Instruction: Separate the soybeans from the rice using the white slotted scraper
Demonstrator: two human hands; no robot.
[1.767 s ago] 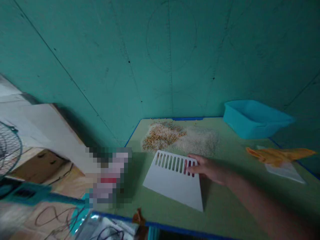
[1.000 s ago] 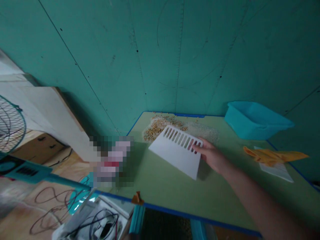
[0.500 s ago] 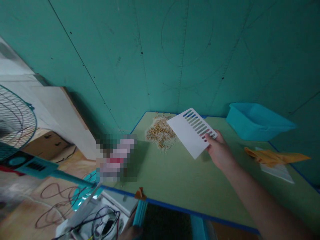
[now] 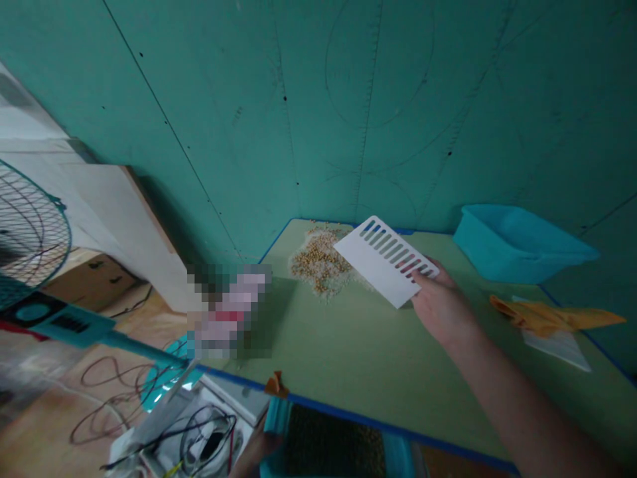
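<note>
My right hand [image 4: 442,307] is closed on the slotted end of a white flat board [image 4: 381,262] and holds it tilted above the green table [image 4: 348,358]. The board's far edge hangs over a pile of yellow and white grains [image 4: 318,262] near the table's back left corner. Only a sliver of my left hand [image 4: 251,451] shows at the bottom edge, against the corner of a teal crate [image 4: 323,445] below the table's front edge. Its fingers are hidden.
A teal tub [image 4: 522,242] stands at the back right by the green wall. An orange cloth [image 4: 552,315] lies on a white sheet [image 4: 560,345] at the right. A fan [image 4: 30,239] and loose cables [image 4: 199,445] are left of the table.
My right hand has lifted the white board off the table and carried it back and to the right over the grains. The teal crate has come into view below.
</note>
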